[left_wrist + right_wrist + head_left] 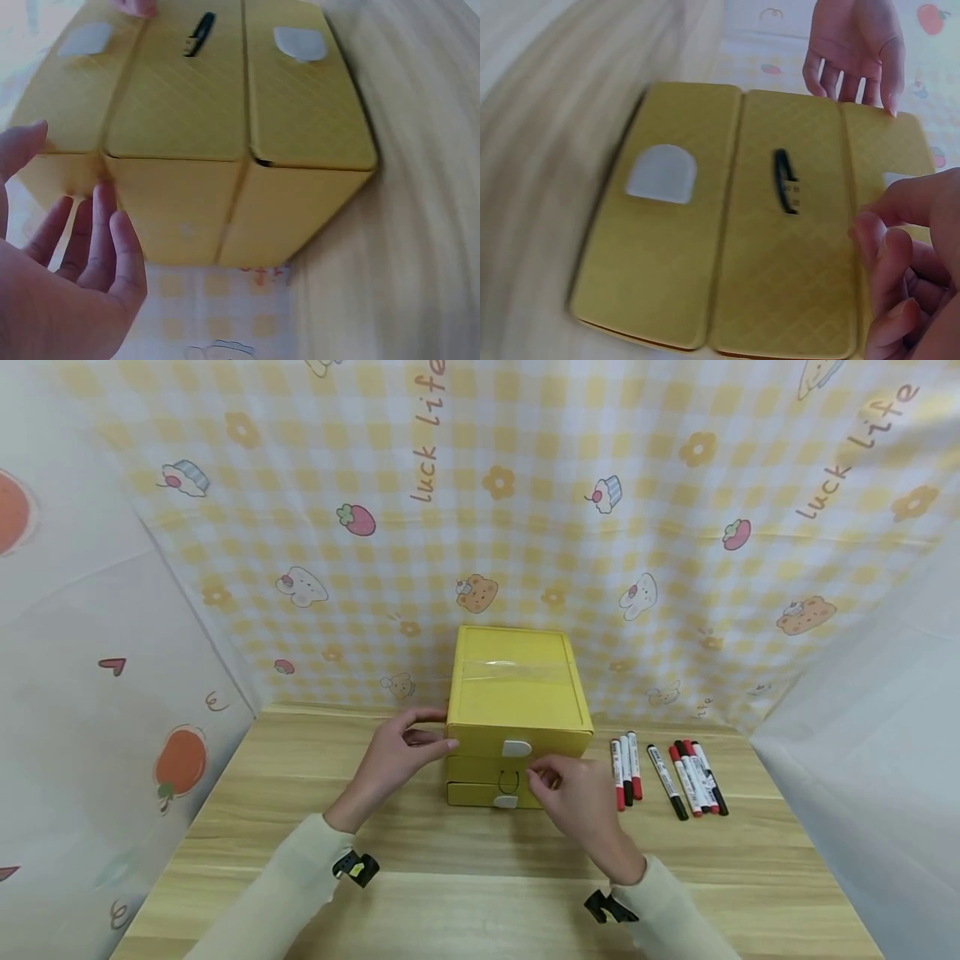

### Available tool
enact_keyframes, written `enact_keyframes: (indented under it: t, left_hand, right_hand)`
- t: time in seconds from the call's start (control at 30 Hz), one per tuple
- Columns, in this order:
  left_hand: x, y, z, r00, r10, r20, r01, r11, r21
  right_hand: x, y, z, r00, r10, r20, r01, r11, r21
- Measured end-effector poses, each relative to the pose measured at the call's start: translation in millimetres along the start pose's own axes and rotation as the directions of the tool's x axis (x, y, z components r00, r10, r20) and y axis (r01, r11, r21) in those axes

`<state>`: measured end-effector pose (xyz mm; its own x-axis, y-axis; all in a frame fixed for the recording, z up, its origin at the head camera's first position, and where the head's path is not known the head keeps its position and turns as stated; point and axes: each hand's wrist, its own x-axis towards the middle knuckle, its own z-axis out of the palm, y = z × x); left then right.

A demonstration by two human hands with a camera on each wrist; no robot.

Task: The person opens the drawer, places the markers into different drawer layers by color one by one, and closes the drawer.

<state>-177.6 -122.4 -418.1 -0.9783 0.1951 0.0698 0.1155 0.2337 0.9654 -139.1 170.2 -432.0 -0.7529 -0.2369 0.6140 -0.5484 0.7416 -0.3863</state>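
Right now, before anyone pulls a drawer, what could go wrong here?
The right grip sits near the seam below the top drawer, so might get pinched. With the left grip at one side only, the yellow drawer box could shift. Loose marker pens beside the right grip might get knocked.

And here a screened-off, wood-grain table [450, 897] is seen, backed by checked, cartoon-printed cloth [551, 552] and flanked by pale sheets [892, 693]; whether home or studio cannot be told.

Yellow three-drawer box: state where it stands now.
In the head view, the yellow three-drawer box stands centrally on the wooden table, between left hand and right hand, left of the white markers.
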Motion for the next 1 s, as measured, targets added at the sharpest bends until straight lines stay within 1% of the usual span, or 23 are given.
enact_keyframes:
  t: [0.1,0.2,0.27,0.33,0.47,0.57,0.67,0.77,0.87,1.0]
  left_hand:
    - [-0.4,-9.4,0.9,1.0,0.0,-0.001,0.0,1.0,-0.007]
    - [-0.5,-17.5,2.4,1.0,-0.002,-0.006,0.002,1.0,-0.021]
    - [-0.6,-21.6,3.7,1.0,-0.002,-0.012,0.002,1.0,-0.023]
    - [-0.9,-24.2,5.0,1.0,0.001,-0.016,-0.001,0.999,-0.032]
    - [-0.8,-26.9,7.7,1.0,-0.002,-0.027,0.001,0.999,-0.033]
    - [-0.7,-27.2,8.8,0.999,-0.007,-0.031,0.007,1.0,-0.023]
    - [-0.7,-27.0,9.2,0.999,-0.01,-0.034,0.01,1.0,-0.012]
    - [-0.7,-27.1,9.0,0.999,-0.012,-0.035,0.012,1.0,-0.009]
    - [-1.5,-25.7,8.8,0.999,-0.016,-0.038,0.016,1.0,-0.007]
    - [-2.5,-23.8,8.0,0.999,-0.022,-0.033,0.022,1.0,-0.002]
  right_hand:
    - [-6.6,2.1,7.0,0.999,0.021,0.029,-0.021,1.0,0.003]
    - [-11.4,4.1,14.4,0.995,0.076,0.07,-0.078,0.997,0.019]
    - [-13.6,4.7,18.5,0.987,0.124,0.098,-0.13,0.99,0.057]
    - [-15.3,5.5,22.5,0.976,0.174,0.128,-0.186,0.978,0.091]
    - [-17.1,5.9,27.7,0.951,0.257,0.173,-0.284,0.946,0.156]
    - [-17.2,5.8,29.4,0.929,0.309,0.204,-0.346,0.919,0.187]
    - [-17.0,5.8,29.5,0.91,0.341,0.235,-0.391,0.894,0.218]
    - [-16.4,5.4,28.6,0.902,0.349,0.253,-0.408,0.881,0.239]
    - [-15.9,3.8,27.2,0.901,0.345,0.263,-0.407,0.882,0.237]
    - [-17.2,0.4,24.6,0.901,0.336,0.274,-0.398,0.891,0.218]
